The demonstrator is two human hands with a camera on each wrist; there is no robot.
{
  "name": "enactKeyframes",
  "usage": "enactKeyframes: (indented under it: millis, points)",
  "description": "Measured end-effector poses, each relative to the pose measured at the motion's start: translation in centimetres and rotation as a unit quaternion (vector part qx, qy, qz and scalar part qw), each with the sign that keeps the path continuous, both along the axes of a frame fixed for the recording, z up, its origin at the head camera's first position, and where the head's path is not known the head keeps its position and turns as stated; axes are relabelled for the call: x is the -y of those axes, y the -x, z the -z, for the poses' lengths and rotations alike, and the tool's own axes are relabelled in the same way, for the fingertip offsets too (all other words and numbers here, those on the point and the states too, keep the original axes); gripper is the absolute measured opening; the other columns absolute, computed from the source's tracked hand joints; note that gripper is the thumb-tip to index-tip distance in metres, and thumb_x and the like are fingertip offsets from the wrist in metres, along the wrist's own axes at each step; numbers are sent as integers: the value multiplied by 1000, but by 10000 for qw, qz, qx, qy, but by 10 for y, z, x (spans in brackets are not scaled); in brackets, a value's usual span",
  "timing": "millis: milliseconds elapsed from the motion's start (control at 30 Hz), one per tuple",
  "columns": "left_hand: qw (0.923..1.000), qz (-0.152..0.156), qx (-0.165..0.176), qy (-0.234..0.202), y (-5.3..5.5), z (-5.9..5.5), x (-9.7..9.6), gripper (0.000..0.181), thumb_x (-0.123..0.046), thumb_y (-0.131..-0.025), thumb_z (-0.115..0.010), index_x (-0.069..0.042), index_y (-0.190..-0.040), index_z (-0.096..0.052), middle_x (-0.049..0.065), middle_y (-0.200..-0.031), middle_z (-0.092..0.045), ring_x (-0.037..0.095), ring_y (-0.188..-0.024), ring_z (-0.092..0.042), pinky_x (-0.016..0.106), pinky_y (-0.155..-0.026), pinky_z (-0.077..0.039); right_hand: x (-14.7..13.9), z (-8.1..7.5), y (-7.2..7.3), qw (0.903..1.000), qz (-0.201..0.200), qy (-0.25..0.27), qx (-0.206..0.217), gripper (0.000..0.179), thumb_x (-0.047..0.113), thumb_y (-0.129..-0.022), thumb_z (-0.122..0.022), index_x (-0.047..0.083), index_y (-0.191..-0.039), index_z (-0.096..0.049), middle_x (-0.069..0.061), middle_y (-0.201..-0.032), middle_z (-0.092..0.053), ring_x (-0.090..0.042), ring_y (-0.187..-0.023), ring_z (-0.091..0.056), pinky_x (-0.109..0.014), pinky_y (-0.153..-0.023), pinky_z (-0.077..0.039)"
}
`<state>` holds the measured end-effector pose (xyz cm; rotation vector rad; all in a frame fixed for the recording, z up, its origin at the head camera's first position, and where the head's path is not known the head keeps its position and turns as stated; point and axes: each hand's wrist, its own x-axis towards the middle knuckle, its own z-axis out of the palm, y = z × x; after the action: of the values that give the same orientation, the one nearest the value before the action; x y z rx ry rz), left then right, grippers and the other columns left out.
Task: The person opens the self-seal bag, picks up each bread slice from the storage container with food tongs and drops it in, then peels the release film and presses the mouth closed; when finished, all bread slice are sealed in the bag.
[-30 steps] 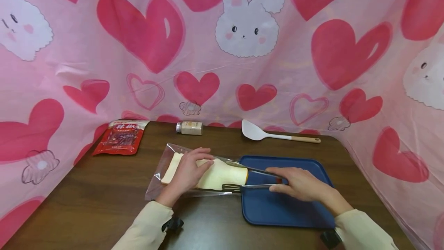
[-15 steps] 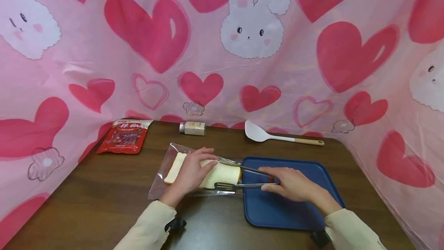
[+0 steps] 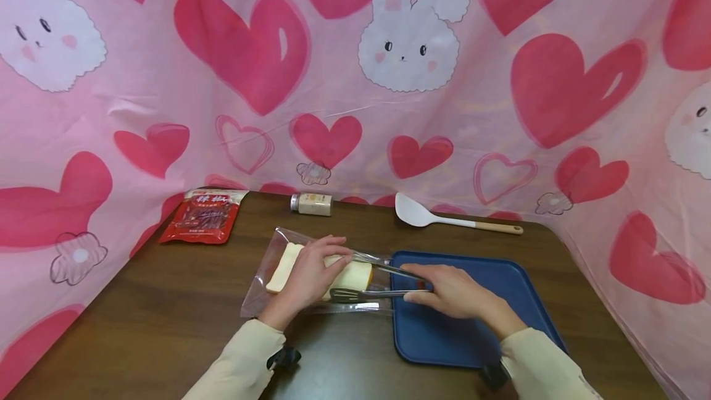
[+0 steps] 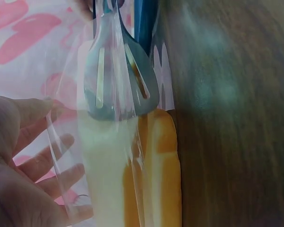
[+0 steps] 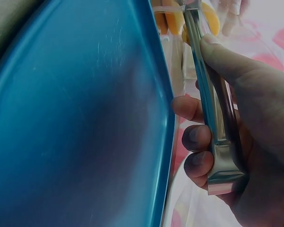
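A clear plastic bag (image 3: 257,298) lies on the table with slices of bread (image 3: 355,275) inside. My left hand (image 3: 313,270) is over the bag; in the left wrist view its thumb and forefinger pinch the film near the edge, other fingers spread behind it. My right hand (image 3: 452,289) grips metal tongs (image 3: 389,294) by the handles, curled round them in the right wrist view. The slotted tong heads (image 4: 98,80) reach into the bag's right end, at the end of the bread. One head shows along the bread's near side in the head view.
A blue tray (image 3: 433,350) stands right of the bag, under my right hand. Behind are a red food packet (image 3: 205,218), a small seasoning jar (image 3: 313,204) on its side and a white spatula (image 3: 413,212) with a wooden handle. A pink patterned cloth (image 3: 311,97) encloses the table.
My right hand has moved left with the tongs, and the bread's right end has slid deeper into the bag. The left hand has stayed about where it was on the bag.
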<state>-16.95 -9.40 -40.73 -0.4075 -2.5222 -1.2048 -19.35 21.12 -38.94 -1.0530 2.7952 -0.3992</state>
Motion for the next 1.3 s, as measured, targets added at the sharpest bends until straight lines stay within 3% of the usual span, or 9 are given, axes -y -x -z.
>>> enactKeyframes:
  millis: [133, 333, 633, 900, 1167, 1300]
  points:
    - [9999, -57, 66, -64, 0, -1, -1, 15, -12, -93, -79, -5, -107, -83, 15, -133, -74, 43, -139, -58, 68, -119, -35, 5, 0, 4, 10000, -2, 11, 6, 65, 62, -100, -62, 21, -151, -59, 10, -100, -67, -16, -96, -62, -39, -78, -52]
    - [9999, -24, 113, -95, 0, -1, -4, 15, -13, -94, -78, -6, -106, -83, 15, -133, -74, 42, -137, -60, 68, -118, -36, 12, 3, 6, 9999, -22, 48, 145, 67, 62, -99, -63, 21, -151, -58, 16, -89, -57, -9, -87, -57, -32, -71, -45]
    - [9999, -29, 157, -62, -1, 4, -4, 13, -13, -95, -78, -8, -106, -83, 15, -133, -73, 39, -132, -63, 65, -114, -40, 26, 13, 7, 9993, -236, 266, 72, 68, 61, -99, -64, 19, -152, -57, 9, -99, -67, -14, -93, -63, -41, -78, -54]
    - [10000, 7, 51, -78, 0, 2, -5, 13, -12, -95, -77, -7, -105, -83, 15, -133, -74, 40, -133, -62, 70, -117, -34, 33, 13, 13, 9992, -221, 245, 223, 70, 61, -99, -65, 18, -153, -56, 13, -88, -57, -11, -87, -58, -36, -75, -49]
    - [9999, -14, 98, -128, -1, 1, -4, 13, -11, -95, -77, -7, -106, -83, 17, -133, -73, 42, -135, -60, 76, -118, -27, 38, 5, 15, 9985, -142, 198, 498, 72, 60, -99, -65, 16, -154, -55, 0, -119, -72, -18, -102, -65, -50, -89, -57]
    - [9999, -97, 69, -66, 1, -1, -2, 14, -13, -95, -78, -9, -107, -83, 14, -134, -73, 39, -133, -62, 72, -119, -31, 37, 0, 16, 9990, -77, 183, 411, 72, 60, -97, -67, 16, -153, -55, 0, -116, -72, -20, -104, -66, -52, -91, -56]
